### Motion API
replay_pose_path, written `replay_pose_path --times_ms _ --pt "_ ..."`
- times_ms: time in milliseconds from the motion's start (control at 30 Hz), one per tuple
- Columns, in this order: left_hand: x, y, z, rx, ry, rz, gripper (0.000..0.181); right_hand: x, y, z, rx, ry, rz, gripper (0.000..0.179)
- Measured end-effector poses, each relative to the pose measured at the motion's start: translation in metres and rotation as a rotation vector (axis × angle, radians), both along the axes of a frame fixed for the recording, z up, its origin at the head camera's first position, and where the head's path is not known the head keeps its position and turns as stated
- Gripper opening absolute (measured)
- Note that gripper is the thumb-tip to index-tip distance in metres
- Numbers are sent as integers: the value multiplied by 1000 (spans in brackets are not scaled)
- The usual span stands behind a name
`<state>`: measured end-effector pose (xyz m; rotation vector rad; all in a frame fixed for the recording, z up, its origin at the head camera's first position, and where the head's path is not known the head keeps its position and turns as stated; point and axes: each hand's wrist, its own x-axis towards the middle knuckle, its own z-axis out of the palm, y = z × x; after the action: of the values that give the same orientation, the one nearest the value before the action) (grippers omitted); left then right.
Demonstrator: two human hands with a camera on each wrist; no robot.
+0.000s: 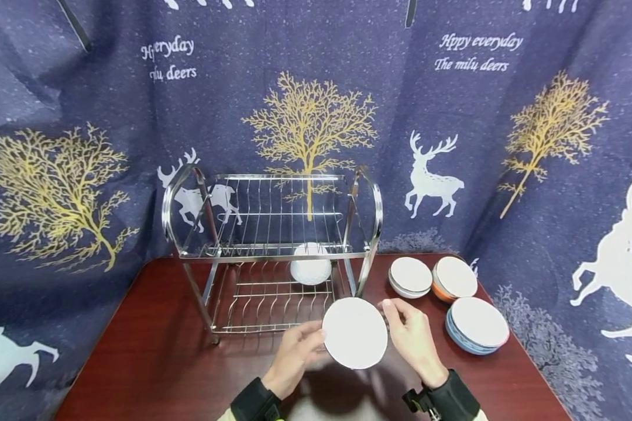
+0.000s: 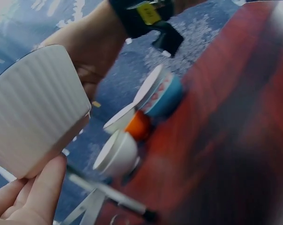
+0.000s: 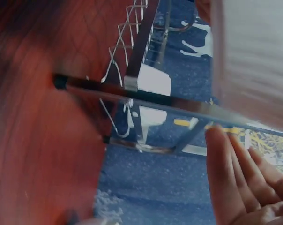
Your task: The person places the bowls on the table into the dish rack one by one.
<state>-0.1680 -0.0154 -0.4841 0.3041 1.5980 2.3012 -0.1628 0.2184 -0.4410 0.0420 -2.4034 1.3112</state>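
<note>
My left hand [image 1: 297, 354] grips a white bowl [image 1: 355, 333] by its left side, the thumb at the rim. In the left wrist view the bowl [image 2: 36, 108] has ribbed outer walls, and the fingers [image 2: 48, 187] hold it near its base. My right hand [image 1: 413, 336] is just right of the bowl. In the right wrist view its fingers [image 3: 221, 168] are extended, with a gap between them and the bowl [image 3: 254, 61]. Behind both hands stands a two-tier metal dish rack [image 1: 274, 257]. Another white bowl [image 1: 311, 266] stands tilted at the right of its lower tier.
Right of the rack on the dark red table [image 1: 137, 362] are stacked white bowls [image 1: 411, 276], a white and orange stack [image 1: 454, 278], and a stack with blue sides [image 1: 476, 324]. A blue curtain [image 1: 316, 52] printed with deer and trees hangs behind.
</note>
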Motion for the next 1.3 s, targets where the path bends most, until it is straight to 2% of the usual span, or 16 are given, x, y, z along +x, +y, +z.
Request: replay_pose_path --times_ms 167,267,433,500,600,667,767,867,967,1067,1300 --pt "-12 -30 9 16 22 20 41 -7 -26 7 -238 -2 83 24" --pt "-18 -53 14 -2 24 89 40 -18 -35 -12 -283 14 136 27" --pt "-29 -75 21 -56 16 191 45 -32 -38 -41 -227 1 73 30" --pt "-35 -78 23 -76 19 221 47 -33 -37 -45 -175 7 27 31" --pt "-43 -81 27 -104 5 289 46 -36 -36 -49 -136 11 4 33" --pt "-48 -83 30 -133 -7 339 47 -37 -37 -50 -146 3 4 34" --pt "-56 -86 34 -237 -4 400 51 -38 -37 -52 -223 -12 22 34" --pt "-63 -90 39 -411 28 450 57 -39 -36 -54 -285 -15 25 34" --pt "-70 -95 43 -598 76 494 61 -38 -35 -56 -270 -6 12 32" --pt "-77 -98 45 -739 142 510 62 -37 -34 -57 -242 -8 5 31" --pt "-88 -98 50 -888 296 527 61 -38 -35 -59 -236 -21 10 35"
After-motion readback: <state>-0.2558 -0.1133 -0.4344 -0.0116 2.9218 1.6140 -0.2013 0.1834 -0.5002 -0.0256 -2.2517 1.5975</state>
